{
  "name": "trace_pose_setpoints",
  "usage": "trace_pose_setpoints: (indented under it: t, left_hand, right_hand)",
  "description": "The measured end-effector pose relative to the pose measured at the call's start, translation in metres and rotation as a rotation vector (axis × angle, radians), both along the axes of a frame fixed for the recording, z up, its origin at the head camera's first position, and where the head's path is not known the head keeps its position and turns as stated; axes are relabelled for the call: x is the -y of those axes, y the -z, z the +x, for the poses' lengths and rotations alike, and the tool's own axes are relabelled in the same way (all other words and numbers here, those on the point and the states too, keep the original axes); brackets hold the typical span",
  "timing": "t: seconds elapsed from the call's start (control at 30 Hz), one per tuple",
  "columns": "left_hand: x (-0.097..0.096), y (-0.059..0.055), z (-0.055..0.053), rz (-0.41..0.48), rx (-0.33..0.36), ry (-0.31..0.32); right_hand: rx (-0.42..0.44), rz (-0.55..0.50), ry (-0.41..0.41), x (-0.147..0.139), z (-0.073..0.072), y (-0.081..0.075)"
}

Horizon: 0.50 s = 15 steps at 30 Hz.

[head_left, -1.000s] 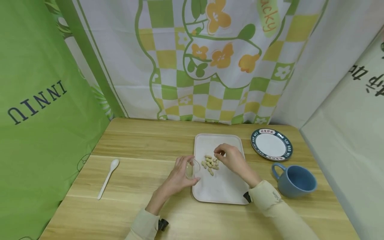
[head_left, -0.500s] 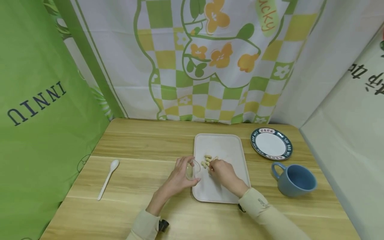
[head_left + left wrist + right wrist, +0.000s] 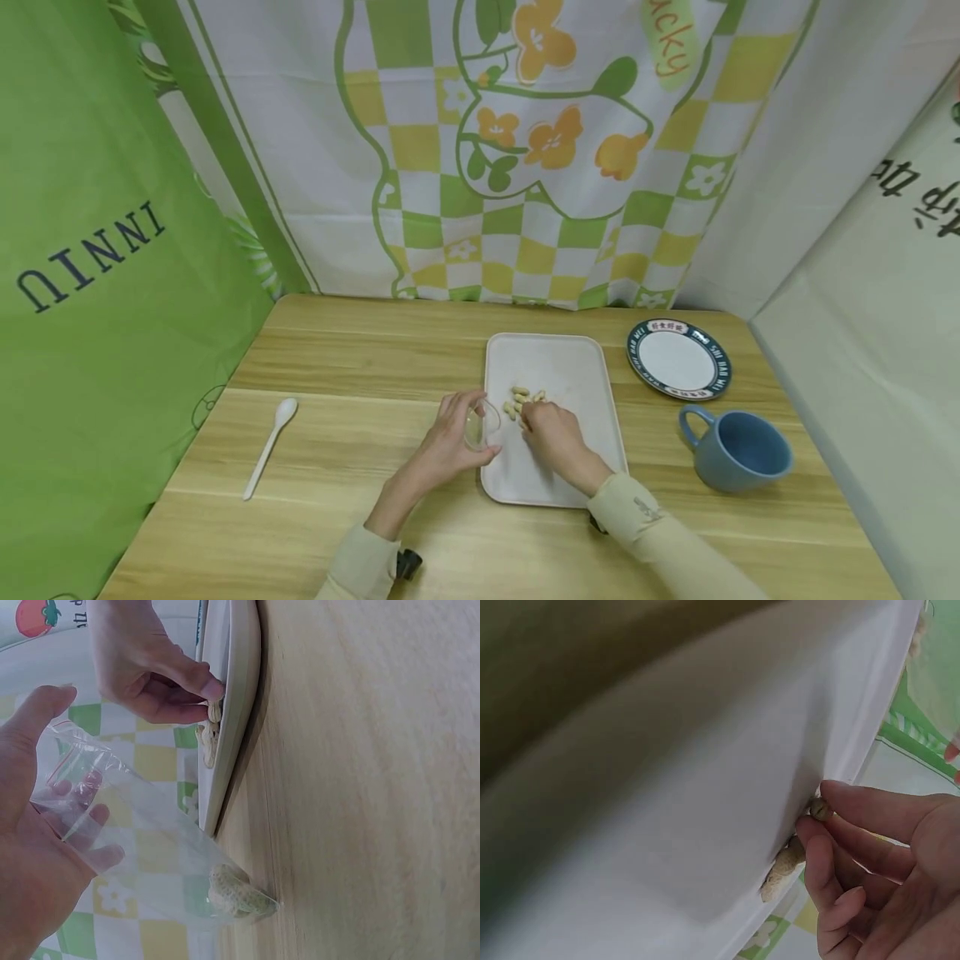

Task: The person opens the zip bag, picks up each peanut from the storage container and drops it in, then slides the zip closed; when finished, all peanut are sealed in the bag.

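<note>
My left hand holds a clear zip bag by its mouth, left of a pale tray, with the thumb apart from the fingers. Peanuts sit in the bag's bottom corner, low by the table in the left wrist view. Over the tray, my right hand pinches a peanut between thumb and index finger, close to the tray surface. Other peanuts lie loose on the tray around those fingertips, partly hidden by the hand.
A white spoon lies at the left of the wooden table. To the right of the tray are a plate with a dark patterned rim and a blue mug. Curtains hang behind and at both sides.
My right hand has come down and left from above the tray's peanuts to pinch one, then stayed nearly still. The left hand and bag have hardly moved.
</note>
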State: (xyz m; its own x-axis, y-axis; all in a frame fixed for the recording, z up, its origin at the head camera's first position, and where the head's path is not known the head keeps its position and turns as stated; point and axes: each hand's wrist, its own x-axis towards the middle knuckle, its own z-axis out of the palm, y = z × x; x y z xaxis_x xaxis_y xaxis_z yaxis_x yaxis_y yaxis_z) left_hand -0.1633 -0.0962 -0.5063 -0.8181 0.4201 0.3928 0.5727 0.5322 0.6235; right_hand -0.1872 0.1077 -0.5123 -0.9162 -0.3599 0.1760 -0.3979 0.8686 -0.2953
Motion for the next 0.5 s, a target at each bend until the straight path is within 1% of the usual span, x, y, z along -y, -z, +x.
trace_pose_setpoints:
  t: [0.17, 0.27, 0.37, 0.5]
  left_hand:
    - [0.000, 0.001, 0.000, 0.003, -0.013, -0.001]
    - [0.000, 0.001, 0.000, -0.001, -0.011, -0.004]
    - [0.000, 0.001, 0.000, -0.007, -0.002, -0.006]
    - [0.000, 0.000, 0.000, -0.007, 0.009, -0.006]
  right_hand:
    - [-0.044, 0.013, 0.005, 0.000, 0.001, 0.002]
    - [-0.047, -0.008, 0.011, -0.001, 0.002, -0.001]
    - [-0.067, -0.062, 0.007, -0.003, 0.004, -0.011]
    - [-0.120, -0.169, -0.014, -0.007, 0.003, -0.032]
